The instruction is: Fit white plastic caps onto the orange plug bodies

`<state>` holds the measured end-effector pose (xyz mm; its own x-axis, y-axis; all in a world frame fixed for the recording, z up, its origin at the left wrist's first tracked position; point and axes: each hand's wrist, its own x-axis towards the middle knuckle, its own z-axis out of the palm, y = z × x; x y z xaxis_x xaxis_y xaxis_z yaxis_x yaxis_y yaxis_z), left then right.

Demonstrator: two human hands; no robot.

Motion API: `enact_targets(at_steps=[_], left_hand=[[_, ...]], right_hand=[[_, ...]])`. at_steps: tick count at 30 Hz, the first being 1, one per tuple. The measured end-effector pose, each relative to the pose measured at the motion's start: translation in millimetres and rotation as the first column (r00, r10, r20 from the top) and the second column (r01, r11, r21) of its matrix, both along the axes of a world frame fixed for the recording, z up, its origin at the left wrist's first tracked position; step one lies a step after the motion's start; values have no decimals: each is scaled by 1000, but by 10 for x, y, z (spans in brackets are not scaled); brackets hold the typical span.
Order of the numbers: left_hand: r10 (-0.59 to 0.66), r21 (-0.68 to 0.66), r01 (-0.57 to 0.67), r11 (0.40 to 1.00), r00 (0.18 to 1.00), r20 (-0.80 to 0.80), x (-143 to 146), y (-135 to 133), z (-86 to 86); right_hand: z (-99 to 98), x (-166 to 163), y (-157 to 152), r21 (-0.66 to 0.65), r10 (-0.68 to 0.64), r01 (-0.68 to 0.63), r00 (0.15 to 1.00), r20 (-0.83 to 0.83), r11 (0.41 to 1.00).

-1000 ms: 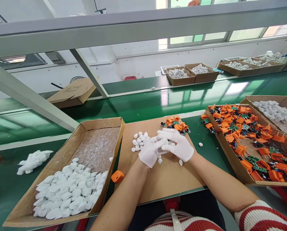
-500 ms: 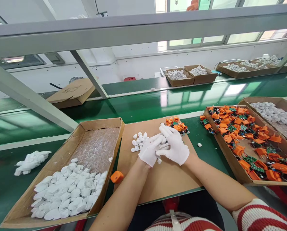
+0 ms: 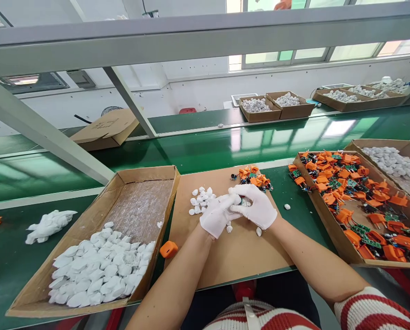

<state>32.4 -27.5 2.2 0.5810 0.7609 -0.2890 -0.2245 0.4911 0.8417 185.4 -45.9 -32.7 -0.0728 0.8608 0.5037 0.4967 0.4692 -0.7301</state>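
Both my hands wear white gloves and meet over a flat cardboard sheet (image 3: 232,256). My left hand (image 3: 216,216) is curled around a small white plastic part. My right hand (image 3: 256,207) pinches the same part from the right, fingers pressed against the left hand. A heap of small white caps (image 3: 201,200) lies just left of the hands. A small pile of orange plugs with circuit boards (image 3: 253,176) sits just beyond them. Two loose white caps (image 3: 258,232) lie under my right wrist.
A cardboard tray (image 3: 139,201) with several white housings (image 3: 98,270) stands at the left. A tray of orange plug boards (image 3: 359,201) stands at the right, a tray of white caps (image 3: 390,160) beyond it. An orange piece (image 3: 168,249) and white gloves (image 3: 48,224) lie on the green bench.
My hands stay clasped over the sheet. The right hand's fingers have curled down from lying stretched over the left hand to a pinch at its fingertips.
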Motion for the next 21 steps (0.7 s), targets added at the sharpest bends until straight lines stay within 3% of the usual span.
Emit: enact_targets(at_steps=[4, 9, 13, 16, 21], left_hand=[[-28, 69, 35, 997, 994, -104, 28, -45, 26], [-47, 85, 57, 995, 992, -114, 6, -28, 63], [-126, 27, 125, 992, 992, 27, -71, 17, 74], [-85, 22, 83, 996, 992, 95, -76, 24, 47], [-11, 50, 11, 999, 1000, 6, -19, 13, -46]], right_hand=[[-56, -5, 9, 50, -31, 33, 999, -28, 998], [-60, -24, -20, 110, -69, 68, 998, 7, 992], [-18, -49, -45, 51, -73, 76, 996, -57, 996], [7, -55, -45, 28, -64, 65, 997, -41, 998], [-1, -48, -21, 88, -60, 54, 996, 60, 995]])
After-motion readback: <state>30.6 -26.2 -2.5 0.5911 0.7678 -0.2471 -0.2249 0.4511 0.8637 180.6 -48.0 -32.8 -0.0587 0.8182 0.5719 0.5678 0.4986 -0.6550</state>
